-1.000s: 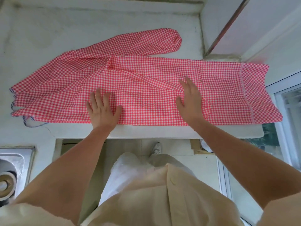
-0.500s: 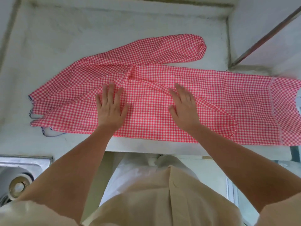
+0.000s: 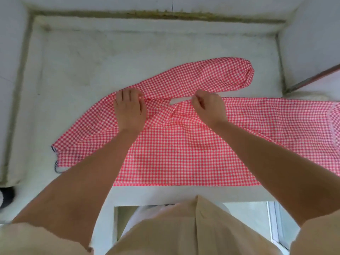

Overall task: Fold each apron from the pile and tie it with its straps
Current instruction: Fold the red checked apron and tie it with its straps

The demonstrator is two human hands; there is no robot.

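A red-and-white checked apron (image 3: 176, 153) lies spread across the white counter (image 3: 92, 74), running from the left to past the right edge of view. One sleeve-like part (image 3: 211, 76) angles up to the back right. My left hand (image 3: 128, 109) lies on the cloth's far edge, its fingertips curled over the fabric there. My right hand (image 3: 207, 105) pinches the far edge of the cloth just right of the middle, and the fabric bunches between the two hands.
The counter has raised walls at the back and on both sides. Its front edge (image 3: 184, 194) runs just below the apron. A dark object (image 3: 6, 197) shows at the far left below the counter. A window frame (image 3: 276, 227) lies at the lower right.
Both hands have left the flat middle of the apron and reached to its far edge, where they now take hold of the cloth. The view has shifted, so the apron sits lower.
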